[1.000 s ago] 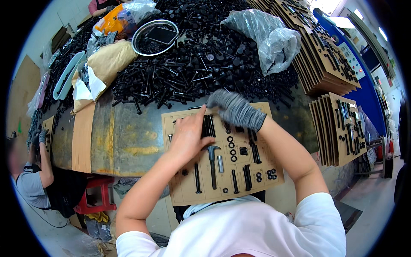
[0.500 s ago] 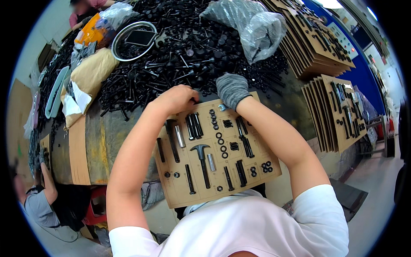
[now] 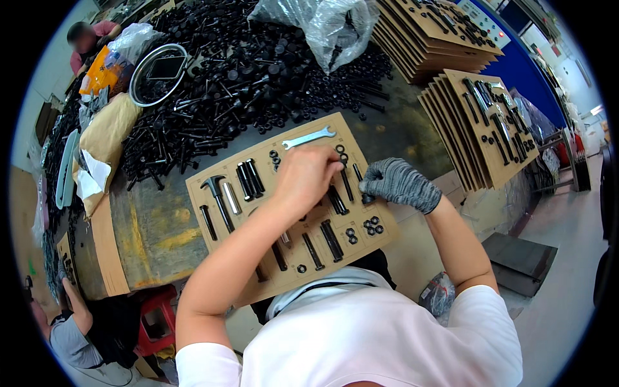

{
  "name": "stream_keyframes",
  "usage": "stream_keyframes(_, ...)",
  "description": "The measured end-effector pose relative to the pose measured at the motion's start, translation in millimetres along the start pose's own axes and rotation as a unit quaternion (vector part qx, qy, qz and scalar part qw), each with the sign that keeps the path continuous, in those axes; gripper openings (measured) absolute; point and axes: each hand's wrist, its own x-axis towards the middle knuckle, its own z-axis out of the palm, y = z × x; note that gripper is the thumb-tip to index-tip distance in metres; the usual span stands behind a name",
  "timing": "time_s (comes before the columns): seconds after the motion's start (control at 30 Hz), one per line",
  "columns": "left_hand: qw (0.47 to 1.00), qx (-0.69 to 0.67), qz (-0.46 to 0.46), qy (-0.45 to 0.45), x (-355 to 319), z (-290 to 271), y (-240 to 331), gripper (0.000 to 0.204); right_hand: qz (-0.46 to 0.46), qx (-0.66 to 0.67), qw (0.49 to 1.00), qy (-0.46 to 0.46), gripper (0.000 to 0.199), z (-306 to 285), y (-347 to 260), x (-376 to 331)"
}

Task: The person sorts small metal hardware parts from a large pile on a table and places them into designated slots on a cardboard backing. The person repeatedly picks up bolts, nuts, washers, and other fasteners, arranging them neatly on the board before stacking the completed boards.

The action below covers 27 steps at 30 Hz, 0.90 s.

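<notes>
A brown cardboard board (image 3: 193, 193) lies tilted at the table's near edge, with black bolts (image 3: 331, 240), nuts (image 3: 373, 225), a silver tube (image 3: 231, 198) and a black T-shaped part (image 3: 219, 201) laid out on it. Along its far edge rests a silver open-end wrench (image 3: 309, 137). My bare left hand (image 3: 304, 177) is over the board's upper middle, fingertips pinched beside a column of black rings; what they hold is hidden. At the right edge, my right hand (image 3: 403, 184) in a grey knit glove has its fingers curled, a small dark piece at the fingertips.
Beyond the board spreads a large heap of black bolts (image 3: 258, 71), with a metal ring-shaped rim (image 3: 133, 84) and a clear plastic bag (image 3: 322, 26). Stacked filled boards (image 3: 493, 135) stand at right. Brown paper packaging (image 3: 116, 142) lies left. Two other people are at the left.
My left hand has come from the board's far-left edge to over its upper middle. My right hand has left the far edge for the right edge, uncovering the wrench. The view has shifted.
</notes>
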Motion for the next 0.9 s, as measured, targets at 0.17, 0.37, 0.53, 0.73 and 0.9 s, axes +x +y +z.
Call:
stream_keyframes(0.17,0.997,0.076,0.021,0.027,-2.9,34.7,10.4,0.013,-0.008,-0.061,0.998,0.002,0.032,11.6,8.6,-4.3)
stream_keyframes(0.37,0.995,0.103,-0.013,0.006,-0.7,37.3,10.8,0.013,-0.095,-0.038,0.991,0.086,0.037,29.6,27.8,-5.1)
stream_keyframes(0.53,0.994,0.096,-0.041,-0.024,0.9,30.3,15.6,0.018,-0.072,-0.073,0.993,0.056,0.041,20.5,13.9,-5.4)
stream_keyframes(0.73,0.998,0.019,-0.052,0.000,-12.6,-0.7,16.9,0.025,-0.120,-0.015,0.971,0.205,0.037,26.4,37.3,-24.9)
stream_keyframes(0.9,0.976,-0.147,-0.159,-0.026,-92.8,-66.5,26.0,0.018,-0.083,0.070,0.971,0.211,0.030,2.8,51.7,-52.2)
